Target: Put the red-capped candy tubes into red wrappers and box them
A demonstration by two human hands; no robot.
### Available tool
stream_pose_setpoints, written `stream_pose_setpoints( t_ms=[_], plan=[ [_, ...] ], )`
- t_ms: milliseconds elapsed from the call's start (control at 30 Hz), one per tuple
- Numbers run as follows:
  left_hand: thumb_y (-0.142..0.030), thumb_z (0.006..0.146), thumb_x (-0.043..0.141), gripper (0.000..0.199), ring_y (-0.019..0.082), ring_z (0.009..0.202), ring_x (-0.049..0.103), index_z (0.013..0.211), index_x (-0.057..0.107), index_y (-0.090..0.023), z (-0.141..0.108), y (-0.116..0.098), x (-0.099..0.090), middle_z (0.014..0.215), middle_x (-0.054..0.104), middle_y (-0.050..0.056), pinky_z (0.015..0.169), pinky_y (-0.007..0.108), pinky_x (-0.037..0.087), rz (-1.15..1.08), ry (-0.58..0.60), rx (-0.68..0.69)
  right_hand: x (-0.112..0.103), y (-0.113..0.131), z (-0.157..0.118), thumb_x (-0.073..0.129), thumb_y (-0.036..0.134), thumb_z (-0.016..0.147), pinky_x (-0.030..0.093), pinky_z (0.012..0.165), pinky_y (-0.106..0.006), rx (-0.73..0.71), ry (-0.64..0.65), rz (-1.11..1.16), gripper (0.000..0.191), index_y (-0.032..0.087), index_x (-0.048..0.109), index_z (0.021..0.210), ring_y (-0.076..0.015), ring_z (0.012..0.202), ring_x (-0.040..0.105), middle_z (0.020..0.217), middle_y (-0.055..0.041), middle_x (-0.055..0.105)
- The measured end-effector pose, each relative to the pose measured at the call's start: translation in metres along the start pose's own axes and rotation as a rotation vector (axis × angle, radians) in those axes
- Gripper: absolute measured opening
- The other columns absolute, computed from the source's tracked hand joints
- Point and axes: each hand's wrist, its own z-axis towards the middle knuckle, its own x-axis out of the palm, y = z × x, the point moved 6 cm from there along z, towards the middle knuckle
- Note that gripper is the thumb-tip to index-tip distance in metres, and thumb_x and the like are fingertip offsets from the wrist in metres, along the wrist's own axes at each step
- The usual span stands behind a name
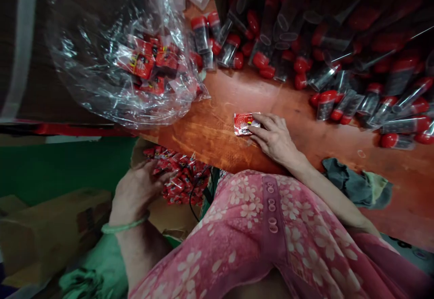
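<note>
A: How will the red packet (241, 123) handle?

B: Probably light, its shiny film slippery and crinkly; best pinched by 1 edge. It lies flat on the tabletop (217, 147) with the right hand's (276, 138) fingers on its right end; whether they grip, I can't tell.

A: And the left hand (135, 188)?

B: Fingers parted, nothing seen in them, beside the heaped packets (185, 179) below the tabletop.

A: Anything in the way?

B: The clear bag (152, 111) could crowd the left; red-capped tubes (327, 102) lie beyond.
</note>
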Motion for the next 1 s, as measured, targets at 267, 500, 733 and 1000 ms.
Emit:
stream_pose_setpoints(
  t_ms=[267,500,733,1000],
  plan=[
    [-0.031,0.097,0.063,0.037,0.025,0.125,0.068,0.131,0.066,-0.019,0.04,-0.155,0.07,0.137,0.069,0.013,0.107,0.042,0.058,-0.276,-0.233,0.562,0.004,0.002,0.002,0.055,0.029,0.101,0.046,0.1,-0.05,0.01,-0.017,-0.022,0.027,0.026,0.077,0.115,-0.0297,0.124,0.056,0.137,-0.0111,0.069],
    [-0.018,0.099,0.054,0.028,0.026,0.133,0.063,0.121,0.071,-0.016,0.057,-0.194,0.111,0.137,0.068,0.014,0.109,0.044,0.057,-0.264,-0.296,0.77,-0.01,0.013,0.001,0.051,0.032,0.103,0.049,0.1,-0.045,-0.042,0.015,-0.033,0.03,0.02,0.075,0.118,-0.028,0.124,0.057,0.138,-0.0129,0.067],
    [-0.02,0.097,0.059,0.017,0.019,0.084,0.068,0.095,0.076,-0.019,0.064,-0.203,0.099,0.092,0.076,0.009,0.077,0.033,0.056,-0.245,-0.408,0.72,-0.092,-0.038,-0.025,0.059,0.051,0.096,0.045,0.097,-0.057,0.377,-0.334,-0.332,0.043,0.018,0.068,0.123,-0.0353,0.108,0.058,0.115,-0.0173,0.07],
    [-0.022,0.102,0.045,0.033,0.023,0.096,0.066,0.122,0.07,-0.015,0.07,-0.207,0.109,0.103,0.074,0.014,0.088,0.037,0.053,-0.289,-0.221,0.618,-0.099,-0.078,-0.04,0.057,0.045,0.096,0.041,0.099,-0.066,0.518,-0.366,-0.412,0.048,0.013,0.062,0.132,-0.0419,0.116,0.056,0.114,-0.021,0.069]
  ],
)
